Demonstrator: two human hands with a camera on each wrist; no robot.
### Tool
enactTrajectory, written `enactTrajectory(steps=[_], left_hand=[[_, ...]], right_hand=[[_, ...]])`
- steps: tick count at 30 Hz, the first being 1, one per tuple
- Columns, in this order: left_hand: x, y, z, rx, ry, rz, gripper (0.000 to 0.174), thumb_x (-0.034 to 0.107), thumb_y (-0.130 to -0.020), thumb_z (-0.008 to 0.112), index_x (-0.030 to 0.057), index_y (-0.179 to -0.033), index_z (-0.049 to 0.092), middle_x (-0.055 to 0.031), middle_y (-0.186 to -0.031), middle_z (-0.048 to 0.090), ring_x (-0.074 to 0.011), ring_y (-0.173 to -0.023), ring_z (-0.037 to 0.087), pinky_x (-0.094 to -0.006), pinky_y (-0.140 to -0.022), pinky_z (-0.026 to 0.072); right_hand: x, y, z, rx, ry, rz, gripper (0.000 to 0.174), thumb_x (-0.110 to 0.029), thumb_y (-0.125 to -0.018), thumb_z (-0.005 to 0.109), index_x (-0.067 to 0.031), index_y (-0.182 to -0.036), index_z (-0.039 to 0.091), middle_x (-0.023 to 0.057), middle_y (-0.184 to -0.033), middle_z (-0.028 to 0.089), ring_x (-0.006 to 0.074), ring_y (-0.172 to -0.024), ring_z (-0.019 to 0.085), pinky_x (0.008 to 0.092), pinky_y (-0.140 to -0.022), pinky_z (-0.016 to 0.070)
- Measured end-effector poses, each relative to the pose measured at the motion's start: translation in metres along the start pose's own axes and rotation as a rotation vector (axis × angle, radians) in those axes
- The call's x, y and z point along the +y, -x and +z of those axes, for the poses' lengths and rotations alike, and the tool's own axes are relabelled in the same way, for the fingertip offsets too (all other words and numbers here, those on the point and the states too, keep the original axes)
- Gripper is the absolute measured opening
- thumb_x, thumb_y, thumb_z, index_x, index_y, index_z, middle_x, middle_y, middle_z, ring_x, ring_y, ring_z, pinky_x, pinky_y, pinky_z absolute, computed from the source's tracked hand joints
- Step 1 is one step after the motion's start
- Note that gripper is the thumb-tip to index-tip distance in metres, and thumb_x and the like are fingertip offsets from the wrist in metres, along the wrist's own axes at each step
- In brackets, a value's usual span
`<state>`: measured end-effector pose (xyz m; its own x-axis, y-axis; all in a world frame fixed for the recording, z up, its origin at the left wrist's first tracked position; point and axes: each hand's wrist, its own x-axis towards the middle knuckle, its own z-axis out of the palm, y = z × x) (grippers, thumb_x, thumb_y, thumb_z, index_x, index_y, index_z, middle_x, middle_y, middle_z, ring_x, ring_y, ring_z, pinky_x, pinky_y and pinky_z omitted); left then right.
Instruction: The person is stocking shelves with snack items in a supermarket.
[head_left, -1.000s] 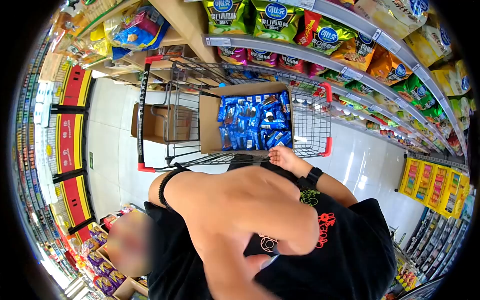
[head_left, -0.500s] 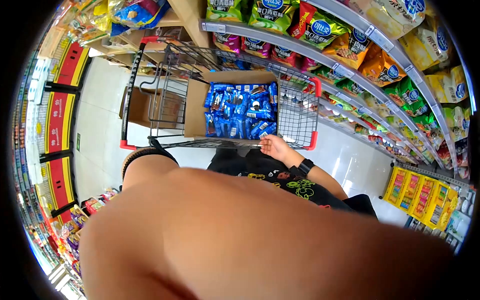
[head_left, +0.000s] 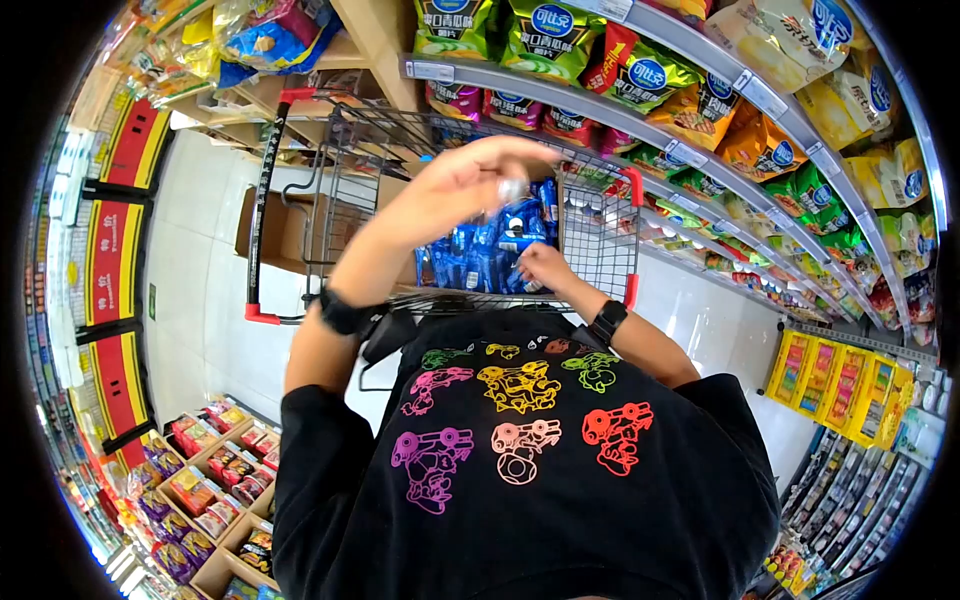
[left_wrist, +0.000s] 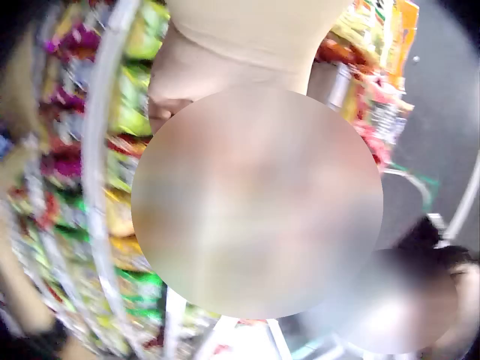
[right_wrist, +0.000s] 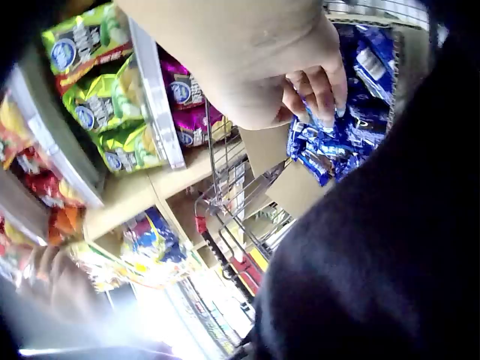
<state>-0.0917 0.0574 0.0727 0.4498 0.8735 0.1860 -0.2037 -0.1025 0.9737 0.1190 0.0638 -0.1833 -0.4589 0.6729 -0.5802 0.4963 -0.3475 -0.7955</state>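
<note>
My left hand (head_left: 445, 195) is raised over the box, blurred by motion, its fingers stretched to the right. Between thumb and forefinger it pinches a small silvery thing (head_left: 512, 190) of unclear kind. An open cardboard box (head_left: 397, 195) in the shopping cart holds a pile of blue packets (head_left: 470, 260). My right hand (head_left: 548, 268) is at the box's near right part, fingers curled and fingertips down among the packets. In the right wrist view, the right hand's fingers (right_wrist: 319, 94) bend onto the packets; I cannot tell whether they pinch one.
The wire cart (head_left: 605, 230) with red corners stands against shelves of chip bags (head_left: 545, 35). Another cardboard box (head_left: 270, 230) is on the floor by the cart handle. Snack bins (head_left: 215, 470) stand at lower left, and a yellow rack (head_left: 830, 385) is at right.
My left hand has swung from close in front of the camera up and away to over the box. My right hand has shifted from the box's near edge slightly inward, its fingers more curled.
</note>
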Motion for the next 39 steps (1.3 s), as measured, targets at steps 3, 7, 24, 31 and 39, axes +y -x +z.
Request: enactTrajectory(steps=[3, 7, 24, 31, 39], left_hand=[[-0.154, 0.04, -0.048, 0.25, -0.867, -0.525, 0.036, 0.031, -0.079, 0.055, 0.0012, -0.1, 0.053, -0.0194, -0.093, 0.057, -0.0291, -0.08, 0.055, -0.0358, -0.071, 0.0453], [-0.289, 0.147, -0.075, -0.17, -0.905, -0.594, 0.041, 0.035, -0.076, 0.058, 0.0019, -0.099, 0.054, -0.0223, -0.096, 0.057, -0.0365, -0.093, 0.052, -0.0423, -0.08, 0.0425], [-0.302, 0.155, -0.109, -0.027, -0.396, -1.042, 0.05, 0.039, -0.073, 0.06, 0.0069, -0.111, 0.052, -0.0189, -0.094, 0.059, -0.0306, -0.092, 0.055, -0.0371, -0.081, 0.0427], [-0.308, 0.129, -0.094, -0.247, -0.787, -0.868, 0.045, 0.021, -0.073, 0.055, 0.0238, -0.117, 0.049, -0.0187, -0.11, 0.052, -0.0352, -0.096, 0.053, -0.0399, -0.082, 0.0437], [-0.298, 0.15, -0.09, -0.568, -0.71, -0.923, 0.046, 0.013, -0.072, 0.05, 0.0242, -0.116, 0.053, -0.0141, -0.112, 0.055, -0.0305, -0.102, 0.052, -0.0361, -0.088, 0.0413]], right_hand=[[-0.008, -0.021, 0.006, 0.203, 0.54, -0.357, 0.022, -0.016, -0.071, 0.058, -0.0025, -0.087, 0.052, 0.0141, -0.08, 0.056, 0.0293, -0.076, 0.055, 0.0374, -0.07, 0.0452], [-0.017, -0.037, 0.023, 0.274, 1.025, -0.349, 0.038, -0.013, -0.066, 0.059, -0.0041, -0.102, 0.05, 0.0129, -0.101, 0.052, 0.0308, -0.098, 0.046, 0.0407, -0.079, 0.0398], [-0.006, -0.041, 0.041, 0.502, 0.73, 0.16, 0.051, -0.025, -0.063, 0.069, -0.003, -0.103, 0.046, 0.0165, -0.102, 0.046, 0.0341, -0.094, 0.05, 0.0399, -0.077, 0.0449], [0.033, -0.027, 0.055, 0.586, 0.483, 0.214, 0.053, -0.025, -0.067, 0.066, -0.0023, -0.108, 0.042, 0.0214, -0.098, 0.056, 0.0367, -0.091, 0.054, 0.0419, -0.078, 0.044], [0.045, -0.02, 0.068, 0.705, 0.403, 0.184, 0.051, -0.019, -0.068, 0.065, -0.003, -0.11, 0.041, 0.0224, -0.103, 0.054, 0.0372, -0.094, 0.053, 0.0406, -0.081, 0.0426]])
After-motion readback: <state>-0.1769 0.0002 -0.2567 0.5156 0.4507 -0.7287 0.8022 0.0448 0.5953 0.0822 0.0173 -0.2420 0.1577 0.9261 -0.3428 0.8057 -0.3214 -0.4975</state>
